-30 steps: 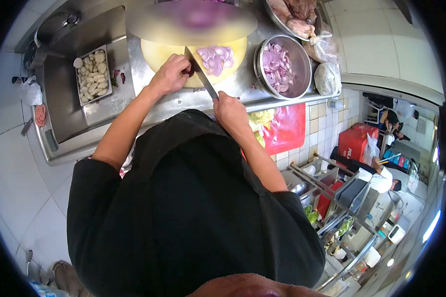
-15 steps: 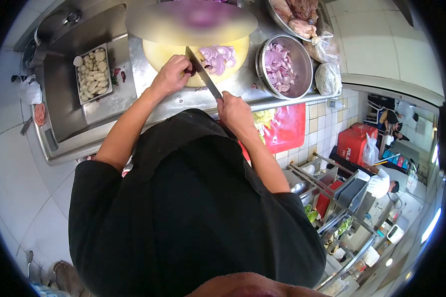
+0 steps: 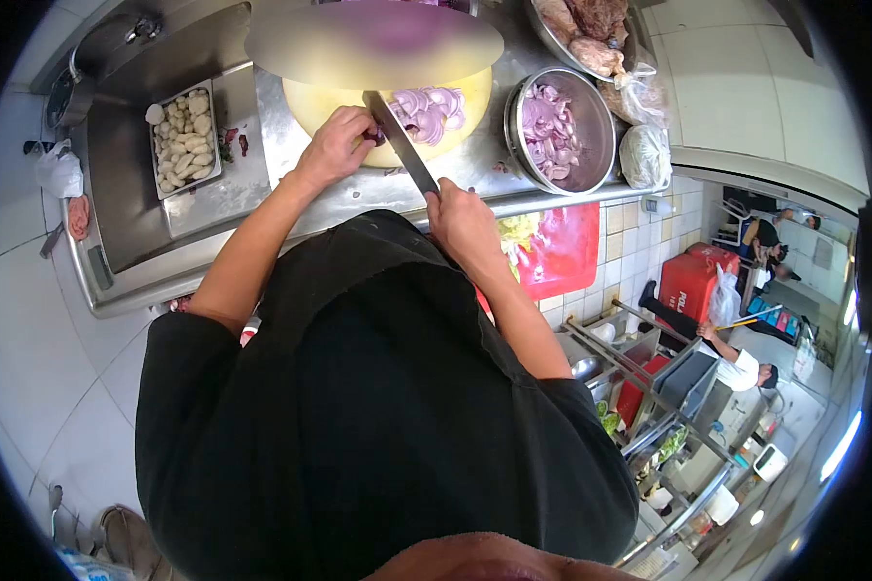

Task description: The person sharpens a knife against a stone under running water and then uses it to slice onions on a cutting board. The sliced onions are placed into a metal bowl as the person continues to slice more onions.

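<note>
My right hand (image 3: pixel 463 221) is closed around the handle of a kitchen knife (image 3: pixel 404 145), whose long blade slants up and left over a round yellow cutting board (image 3: pixel 317 105). Curled fingers of my left hand (image 3: pixel 339 145) press on a red onion (image 3: pixel 377 137), just left of the blade. Only a small dark part of that onion shows; the fingers cover the rest. To the right of the blade, sliced red onion (image 3: pixel 434 114) lies piled on the board. A blur hides the board's far part.
A metal bowl (image 3: pixel 599 145) of sliced onion stands right of the board. Behind it is a bowl of meat (image 3: pixel 591 29). At left, a tray of pale peeled pieces (image 3: pixel 182 145) sits in the sink (image 3: pixel 126 228). A red crate (image 3: pixel 567 257) is below the counter edge. People work far right.
Both hands and the knife stay in nearly the same place. The view has shifted slightly. At far right, a person in white has changed posture, with an arm now showing.
</note>
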`<state>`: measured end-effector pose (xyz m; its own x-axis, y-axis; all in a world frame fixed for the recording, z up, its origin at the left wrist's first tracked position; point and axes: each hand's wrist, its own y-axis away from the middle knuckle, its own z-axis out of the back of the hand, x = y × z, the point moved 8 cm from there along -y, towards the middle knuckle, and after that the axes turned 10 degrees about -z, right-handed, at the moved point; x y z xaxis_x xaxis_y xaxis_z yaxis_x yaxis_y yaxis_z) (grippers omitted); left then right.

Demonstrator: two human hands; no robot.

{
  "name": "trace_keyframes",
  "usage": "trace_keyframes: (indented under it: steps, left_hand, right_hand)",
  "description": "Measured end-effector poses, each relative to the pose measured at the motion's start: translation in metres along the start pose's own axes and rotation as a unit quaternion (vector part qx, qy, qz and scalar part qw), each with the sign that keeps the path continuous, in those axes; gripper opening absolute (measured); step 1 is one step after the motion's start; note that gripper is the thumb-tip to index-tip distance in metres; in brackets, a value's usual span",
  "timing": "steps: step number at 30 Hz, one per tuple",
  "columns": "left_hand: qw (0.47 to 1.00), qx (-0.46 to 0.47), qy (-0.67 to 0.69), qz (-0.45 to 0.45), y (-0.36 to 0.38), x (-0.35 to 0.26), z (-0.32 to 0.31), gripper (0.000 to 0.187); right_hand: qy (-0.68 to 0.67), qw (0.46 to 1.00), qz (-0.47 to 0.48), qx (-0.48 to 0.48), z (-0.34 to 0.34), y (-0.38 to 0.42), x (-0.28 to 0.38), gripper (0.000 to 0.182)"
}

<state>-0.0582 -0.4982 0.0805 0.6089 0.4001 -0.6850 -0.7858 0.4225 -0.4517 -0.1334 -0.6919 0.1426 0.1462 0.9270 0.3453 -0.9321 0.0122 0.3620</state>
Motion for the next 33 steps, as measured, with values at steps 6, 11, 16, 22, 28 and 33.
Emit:
trace_keyframes:
  steps: [6, 11, 16, 22, 28, 33]
  left_hand:
    - [1.0, 0.0, 0.003, 0.002, 0.002, 0.0, 0.001, 0.022]
    - [1.0, 0.0, 0.008, 0.026, 0.006, 0.005, -0.001, 0.022]
    - [1.0, -0.002, -0.024, 0.016, -0.004, -0.001, 0.003, 0.024]
    - [0.952, 0.136, -0.138, 0.237, -0.02, 0.009, -0.009, 0.042]
    - [0.988, 0.022, -0.033, 0.152, -0.013, -0.007, 0.003, 0.03]
    - [0.995, 0.048, -0.024, -0.08, -0.017, -0.015, -0.003, 0.015]
  right_hand:
    - [0.014, 1.0, -0.001, 0.025, -0.005, -0.001, -0.001, 0.023]
    - [0.007, 0.999, -0.009, 0.048, -0.026, -0.011, -0.011, 0.026]
    - [-0.014, 0.997, -0.036, 0.059, -0.012, -0.028, -0.027, 0.033]
    - [-0.035, 0.997, -0.053, 0.037, -0.002, -0.029, -0.038, 0.035]
    - [-0.023, 0.996, -0.07, 0.047, -0.004, -0.013, -0.029, 0.033]
    - [-0.025, 0.996, -0.073, 0.047, -0.013, -0.012, -0.022, 0.031]
